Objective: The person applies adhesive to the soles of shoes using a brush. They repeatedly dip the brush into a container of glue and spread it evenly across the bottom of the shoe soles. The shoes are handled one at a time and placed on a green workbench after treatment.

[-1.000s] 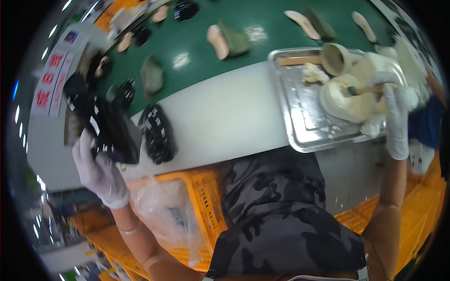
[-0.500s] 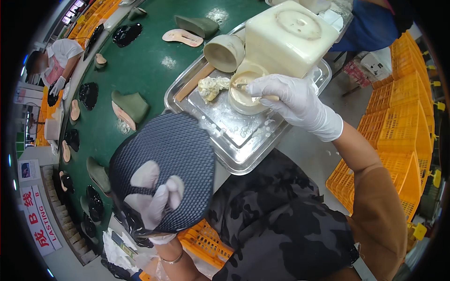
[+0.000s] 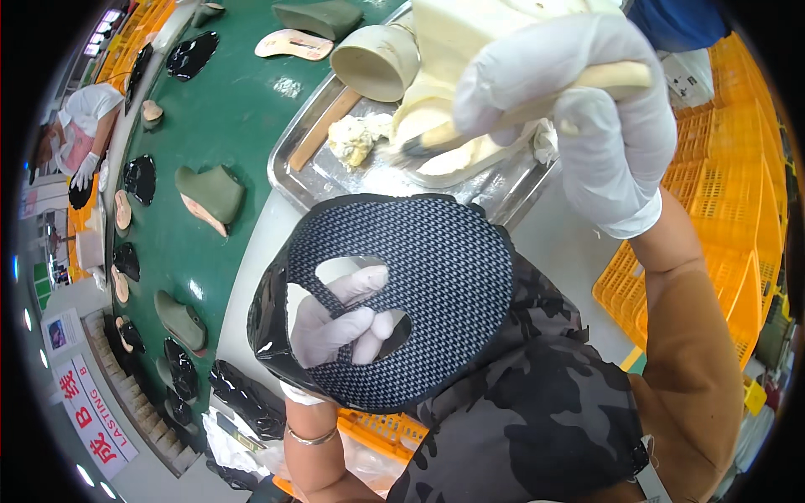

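In my left hand [image 3: 342, 323], gloved in white, is a black shoe upper [image 3: 444, 285] with glossy outer edges. Its grey-black woven underside faces up, and my fingers show through the cutouts, closed on the strap between them. My right hand [image 3: 587, 109], gloved too, grips a brush [image 3: 537, 107] with a pale wooden handle and dark bristle tip. The brush is held over the metal tray [image 3: 281, 176], beside a cream-coated pot [image 3: 461, 168] largely hidden behind my hand. A whitish crusted lump [image 3: 350, 142] lies next to the pot.
On the tray are a large cream container [image 3: 444, 33], a tipped cup [image 3: 373, 65] and a wooden strip [image 3: 323, 134]. Green shoe lasts [image 3: 214, 193], insoles and black uppers sit on the green belt [image 3: 251, 117]. Orange crates [image 3: 713, 184] stand right; a co-worker [image 3: 88, 117] is at far left.
My right hand has lifted from the pot with the brush and come nearer the camera. My left hand has moved the shoe upper to the right and turned it.
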